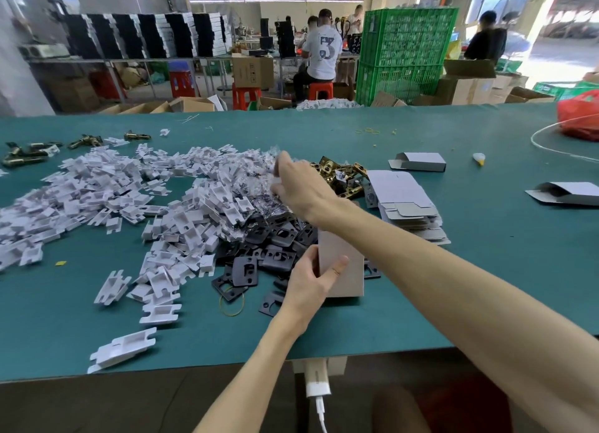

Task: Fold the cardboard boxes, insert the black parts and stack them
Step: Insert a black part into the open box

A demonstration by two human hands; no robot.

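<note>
Left grip (pixel 311 282) held cardboard box (pixel 340 270) upright, thumb on its front face and fingers round its left edge. Box sat at near-right edge of the black parts (pixel 275 254) pile on the counter (pixel 453 286). Right grip (pixel 296 188) reached across above it, fingers curled down into clear bags (pixel 256 189); could not tell if it held one. White inserts (pixel 129 199) were spread left. Flat box blanks (pixel 405 202) were stacked right, with brass hardware (pixel 340 173) just beside them. Folded boxes (pixel 418 162) lay further right.
</note>
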